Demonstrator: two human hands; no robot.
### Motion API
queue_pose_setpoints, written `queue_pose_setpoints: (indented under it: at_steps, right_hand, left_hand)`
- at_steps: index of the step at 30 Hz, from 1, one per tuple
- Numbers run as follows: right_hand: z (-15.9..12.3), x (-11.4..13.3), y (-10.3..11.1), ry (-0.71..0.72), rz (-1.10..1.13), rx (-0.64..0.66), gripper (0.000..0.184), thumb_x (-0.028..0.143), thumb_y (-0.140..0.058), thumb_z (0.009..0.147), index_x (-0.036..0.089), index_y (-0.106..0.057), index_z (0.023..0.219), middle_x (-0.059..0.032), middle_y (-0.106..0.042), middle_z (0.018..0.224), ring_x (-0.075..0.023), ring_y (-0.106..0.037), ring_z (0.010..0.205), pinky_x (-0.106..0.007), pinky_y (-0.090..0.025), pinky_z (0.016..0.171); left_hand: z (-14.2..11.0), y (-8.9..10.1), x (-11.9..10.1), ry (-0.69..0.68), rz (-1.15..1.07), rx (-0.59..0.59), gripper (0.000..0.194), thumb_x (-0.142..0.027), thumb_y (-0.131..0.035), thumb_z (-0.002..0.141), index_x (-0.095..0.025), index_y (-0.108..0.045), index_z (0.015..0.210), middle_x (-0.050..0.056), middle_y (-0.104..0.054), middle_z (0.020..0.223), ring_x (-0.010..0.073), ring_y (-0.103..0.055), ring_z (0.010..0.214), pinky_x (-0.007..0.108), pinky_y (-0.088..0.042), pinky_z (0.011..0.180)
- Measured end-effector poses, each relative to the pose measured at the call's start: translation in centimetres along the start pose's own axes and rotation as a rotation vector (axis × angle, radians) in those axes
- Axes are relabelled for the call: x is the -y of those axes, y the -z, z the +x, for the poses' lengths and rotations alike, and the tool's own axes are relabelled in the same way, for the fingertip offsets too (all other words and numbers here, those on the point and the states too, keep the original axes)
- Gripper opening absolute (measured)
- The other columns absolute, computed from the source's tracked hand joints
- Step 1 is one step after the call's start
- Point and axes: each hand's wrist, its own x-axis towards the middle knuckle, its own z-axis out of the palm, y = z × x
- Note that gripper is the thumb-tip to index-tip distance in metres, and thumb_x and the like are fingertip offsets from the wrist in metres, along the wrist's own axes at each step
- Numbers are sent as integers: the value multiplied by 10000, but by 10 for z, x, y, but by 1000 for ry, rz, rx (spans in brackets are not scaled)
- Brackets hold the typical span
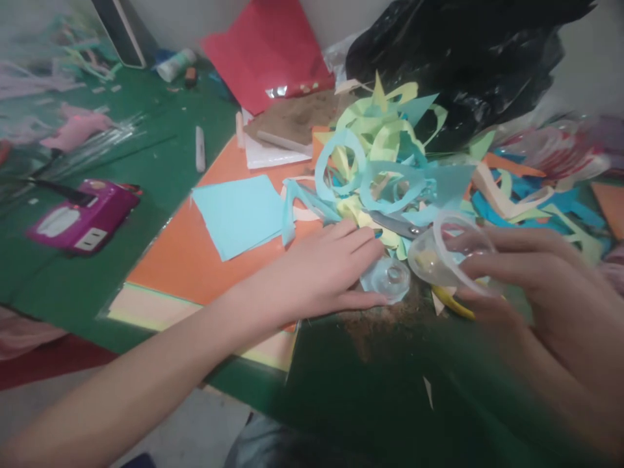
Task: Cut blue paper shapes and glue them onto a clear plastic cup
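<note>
My left hand [336, 266] reaches across the table, its thumb and fingers closed around a small clear plastic piece [394, 281] with a round raised middle. In my right hand [531, 279], blurred at the wrist, is a clear plastic cup [423, 259], tilted with its rim toward my palm. Behind the cup lie the grey blades of scissors [397, 225], partly under my right fingers. A yellow curved piece [453, 304] shows below the cup. Brown crumbs [370, 328] are scattered on the table by the clear piece.
Cut paper scraps [385, 156] pile up behind my hands, before a black plastic bag [458, 58]. Light blue sheets [241, 214] lie on orange paper [170, 266]. A purple power socket box [88, 218], a marker [199, 149] and a red sheet [273, 52] are farther off.
</note>
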Motion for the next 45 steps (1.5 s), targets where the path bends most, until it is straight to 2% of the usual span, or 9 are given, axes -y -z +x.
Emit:
queue_pose_setpoints:
  at_steps: [3, 8, 15, 20, 26, 35, 45]
  right_hand:
    - [-2, -2, -9, 43, 38, 15, 72, 266, -520, 1018, 257, -590, 1034, -88, -625, 1153, -291, -619, 1214, -463, -521, 988]
    - [-5, -7, -12, 105, -29, 27, 61, 284, -563, 995, 256, -588, 1044, -99, -600, 1083, -337, -627, 1085, -530, -517, 911]
    - [-3, -1, -15, 133, -47, 52, 82, 295, -501, 1027, 236, -558, 1036, -115, -575, 1069, -330, -592, 1070, -489, -499, 883]
    - [-1, 1, -17, 165, -55, 73, 100, 305, -454, 1045, 234, -524, 1052, -130, -576, 1051, -352, -580, 1068, -492, -488, 811]
    - [1, 4, -20, 179, -87, 67, 60, 184, -500, 1003, 240, -505, 1025, -132, -579, 1019, -398, -568, 1128, -496, -485, 759]
    - [2, 8, -19, 200, -113, 44, 54, 180, -487, 1005, 223, -491, 1039, -149, -575, 999, -399, -565, 1053, -488, -476, 714]
    - [0, 9, -22, 209, -180, 50, 77, 171, -484, 992, 218, -505, 1048, -161, -570, 1041, -354, -542, 937, -491, -486, 722]
  left_hand:
    - [0, -2, 0, 1, -38, -16, 364, -518, -462, 1004, -181, -575, 1084, 82, -602, 1074, 261, -524, 1058, 363, -412, 884]
    - [-1, -3, 0, 4, -95, -32, 303, -472, -494, 999, -191, -562, 1086, 77, -599, 1100, 269, -510, 1120, 374, -405, 930]
    - [-2, -3, 0, -2, -19, -1, 339, -503, -503, 992, -185, -555, 1099, 80, -598, 1106, 264, -518, 1087, 369, -416, 899]
    - [-2, -3, 0, -2, -65, -24, 332, -496, -500, 992, -185, -576, 1078, 79, -598, 1070, 256, -521, 1063, 362, -418, 885]
    - [-2, -3, 1, -11, -63, -19, 331, -498, -510, 984, -187, -581, 1072, 85, -596, 1062, 263, -517, 1066, 361, -417, 876]
    - [-1, -1, 0, 12, -76, 3, 331, -493, -507, 988, -184, -583, 1078, 78, -595, 1068, 251, -523, 1034, 369, -423, 876]
    - [-1, -2, 0, 10, -66, 1, 341, -503, -502, 992, -185, -575, 1091, 86, -606, 1093, 258, -528, 1059, 373, -437, 877]
